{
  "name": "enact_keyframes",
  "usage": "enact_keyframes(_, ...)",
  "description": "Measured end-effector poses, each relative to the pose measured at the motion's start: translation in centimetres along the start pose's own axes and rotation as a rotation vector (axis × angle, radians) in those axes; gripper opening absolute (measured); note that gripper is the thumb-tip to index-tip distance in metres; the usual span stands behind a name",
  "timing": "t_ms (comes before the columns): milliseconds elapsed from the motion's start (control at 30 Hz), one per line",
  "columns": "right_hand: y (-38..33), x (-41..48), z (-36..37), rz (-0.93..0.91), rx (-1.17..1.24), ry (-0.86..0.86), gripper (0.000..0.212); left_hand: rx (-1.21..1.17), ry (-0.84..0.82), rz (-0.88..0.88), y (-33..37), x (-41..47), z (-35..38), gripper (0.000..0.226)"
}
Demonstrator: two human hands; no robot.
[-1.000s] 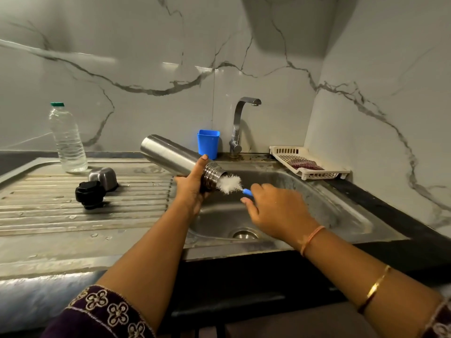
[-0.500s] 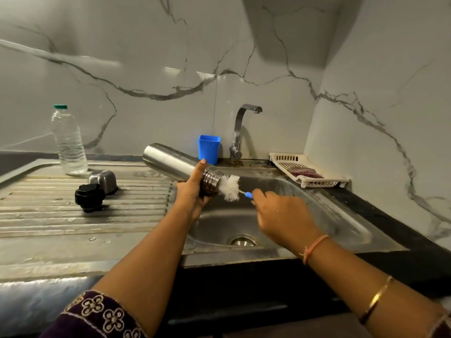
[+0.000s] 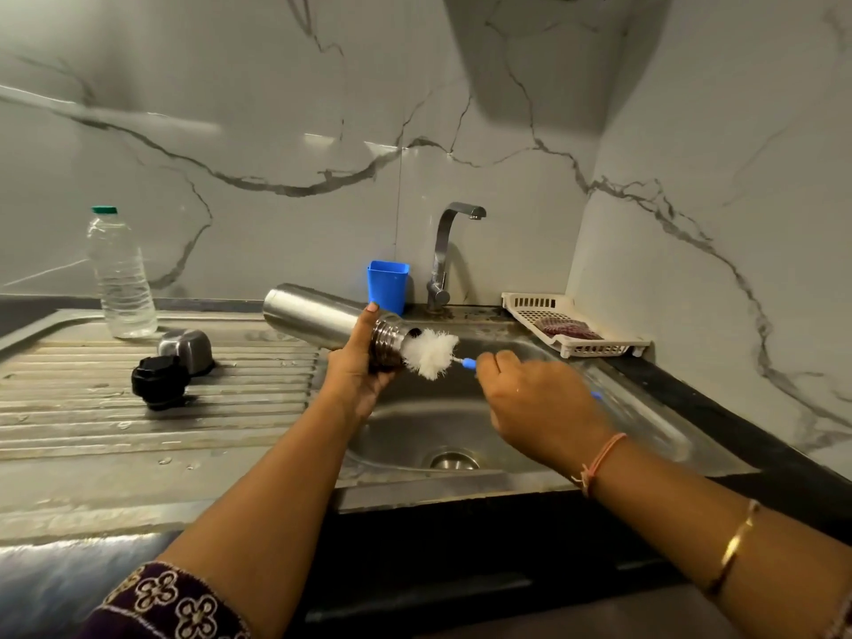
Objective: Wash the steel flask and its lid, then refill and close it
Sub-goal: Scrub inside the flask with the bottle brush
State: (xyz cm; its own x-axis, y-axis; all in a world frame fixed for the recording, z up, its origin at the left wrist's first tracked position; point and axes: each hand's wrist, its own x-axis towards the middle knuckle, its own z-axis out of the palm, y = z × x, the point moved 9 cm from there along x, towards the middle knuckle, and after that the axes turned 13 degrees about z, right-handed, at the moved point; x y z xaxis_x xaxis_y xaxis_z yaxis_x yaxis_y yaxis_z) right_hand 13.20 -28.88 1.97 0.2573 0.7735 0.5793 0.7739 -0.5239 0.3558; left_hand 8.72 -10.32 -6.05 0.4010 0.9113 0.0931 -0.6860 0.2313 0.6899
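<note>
The blue handle of the white-bristled bottle brush (image 3: 431,355) is almost wholly hidden inside the right hand (image 3: 539,403). Only a short blue stub shows next to the bristles, with a blurred blue streak at the hand's far side. That hand is seen from the back, its fingers curled round the handle and the fingertips out of sight.

The left hand (image 3: 357,375) wraps the threaded neck of the cylindrical steel flask (image 3: 313,315) and covers part of it, with 1 digit lying up across the shoulder. The flask is held nearly level at mid-frame, over the left edge of the steel sink basin (image 3: 405,431), mouth toward the right. The bristles sit at the mouth; how far they reach inside cannot be told.

Left of centre, 2 lid parts stand on the ribbed steel drainboard (image 3: 138,435): a black plastic stopper (image 3: 159,380) and, close behind it, a domed steel cap (image 3: 186,351).

A dark red pad (image 3: 569,328) in the cream slotted rack (image 3: 530,311) at right is hard to make out. An embroidered sleeve (image 3: 170,601) is cut off by the bottom edge.
</note>
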Motion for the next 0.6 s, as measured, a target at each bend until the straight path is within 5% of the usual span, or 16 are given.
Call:
enact_keyframes(167,2.1,-1.2,4.5,0.604,1.161,-0.840,0.031,0.076,-0.018,0.026,-0.1,-0.7,0.8,0.101)
enact_keyframes(233,3.1,-1.1,4.1,0.607,1.161,-0.835,0.033,0.021,-0.011,0.024,-0.2,-0.9,1.4,0.097)
enact_keyframes(367,3.2,0.4,-0.5,0.124,0.094,-0.055,0.022,-0.119,0.015,-0.007,-0.2,-0.7,3.3,0.119)
enact_keyframes(433,2.7,0.2,-1.6,0.056,-0.040,0.106,0.017,-0.124,0.036,-0.003,0.2,-0.4,4.0,0.118)
enact_keyframes(500,2.7,0.6,-1.0,0.067,0.159,0.004,0.011,-0.084,0.061,0.022,0.9,-0.4,4.5,0.098)
enact_keyframes(600,3.7,0.8,3.2,0.408,0.990,-0.587,0.030,0.046,0.092,0.061,1.9,0.1,4.5,0.083)
